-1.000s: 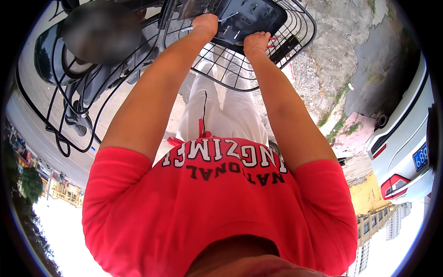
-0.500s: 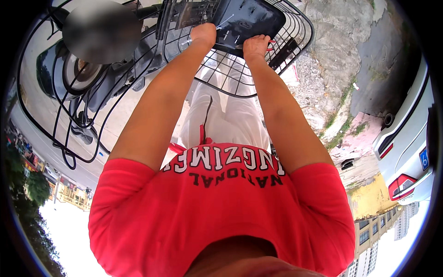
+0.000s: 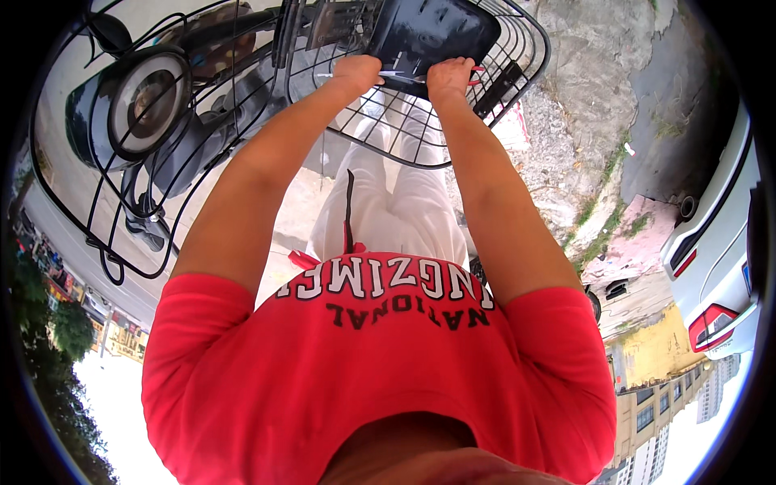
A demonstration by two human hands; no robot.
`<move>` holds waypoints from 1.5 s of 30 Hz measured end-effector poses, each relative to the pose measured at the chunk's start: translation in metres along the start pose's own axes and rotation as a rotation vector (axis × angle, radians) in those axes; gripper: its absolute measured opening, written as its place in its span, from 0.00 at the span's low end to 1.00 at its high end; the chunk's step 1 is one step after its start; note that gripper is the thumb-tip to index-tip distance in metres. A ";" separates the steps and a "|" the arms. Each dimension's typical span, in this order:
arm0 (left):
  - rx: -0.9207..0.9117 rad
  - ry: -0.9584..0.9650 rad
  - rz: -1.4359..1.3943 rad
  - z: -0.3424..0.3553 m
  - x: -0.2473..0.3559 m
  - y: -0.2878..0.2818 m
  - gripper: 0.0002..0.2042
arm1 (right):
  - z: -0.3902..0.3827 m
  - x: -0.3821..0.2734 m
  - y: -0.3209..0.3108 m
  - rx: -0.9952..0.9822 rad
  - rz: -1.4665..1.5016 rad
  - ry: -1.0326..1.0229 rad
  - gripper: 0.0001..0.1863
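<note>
In the head view, the panel (image 3: 440, 36) lies in the basket (image 3: 408, 164); whether it is fixed cannot be told, and the white strip (image 3: 391, 73) looks unfastened. Over the basket, the left hand (image 3: 357, 74) pinches that strip; the right hand (image 3: 450, 78) grips a red tool (image 3: 477, 69). Since the earlier frame, the strip has swung from slanting to nearly level.

"Where do we find lettering?"
"On the red shirt (image 3: 380, 364): we see large white capitals (image 3: 388, 276) with dark outlines, upside down to us, and a smaller black row (image 3: 408, 314) nearer the collar."
"And on the white car (image 3: 715, 242)?"
"We catch only a blue plate sliver (image 3: 746, 276), too narrow to read."
</note>
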State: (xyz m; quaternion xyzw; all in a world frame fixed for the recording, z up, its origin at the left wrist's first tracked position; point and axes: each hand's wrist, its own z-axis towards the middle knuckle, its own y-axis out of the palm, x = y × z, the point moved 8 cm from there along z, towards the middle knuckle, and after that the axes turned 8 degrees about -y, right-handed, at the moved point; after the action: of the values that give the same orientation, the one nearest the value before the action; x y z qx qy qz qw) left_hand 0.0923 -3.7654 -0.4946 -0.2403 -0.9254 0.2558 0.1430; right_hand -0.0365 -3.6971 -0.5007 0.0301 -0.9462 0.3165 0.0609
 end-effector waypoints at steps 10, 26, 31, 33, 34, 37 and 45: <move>0.042 -0.094 -0.128 0.019 -0.010 0.003 0.13 | 0.002 0.000 0.000 -0.006 0.024 -0.006 0.13; 0.010 -0.200 -0.257 0.044 -0.006 0.007 0.13 | 0.004 0.002 -0.004 -0.066 0.003 0.086 0.12; -0.022 -0.244 -0.283 0.047 -0.012 0.012 0.14 | 0.007 -0.001 0.000 -0.063 0.046 0.073 0.12; -0.029 -0.248 -0.297 0.047 -0.010 0.011 0.16 | 0.006 0.000 0.000 -0.057 0.034 0.076 0.12; -0.034 -0.250 -0.303 0.046 -0.010 0.010 0.16 | 0.006 0.000 0.000 -0.054 0.029 0.077 0.12; -0.012 -0.282 -0.294 0.051 -0.014 0.013 0.17 | 0.004 0.000 -0.004 -0.028 -0.026 0.107 0.12; -0.023 -0.262 -0.328 0.064 -0.013 0.019 0.19 | -0.002 0.002 -0.003 0.008 0.041 -0.016 0.11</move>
State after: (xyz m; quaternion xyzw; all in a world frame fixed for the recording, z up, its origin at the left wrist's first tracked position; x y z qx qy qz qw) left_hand 0.0858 -3.7840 -0.5598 -0.0527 -0.9656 0.2478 0.0584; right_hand -0.0385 -3.6984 -0.4968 0.0136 -0.9458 0.3211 0.0466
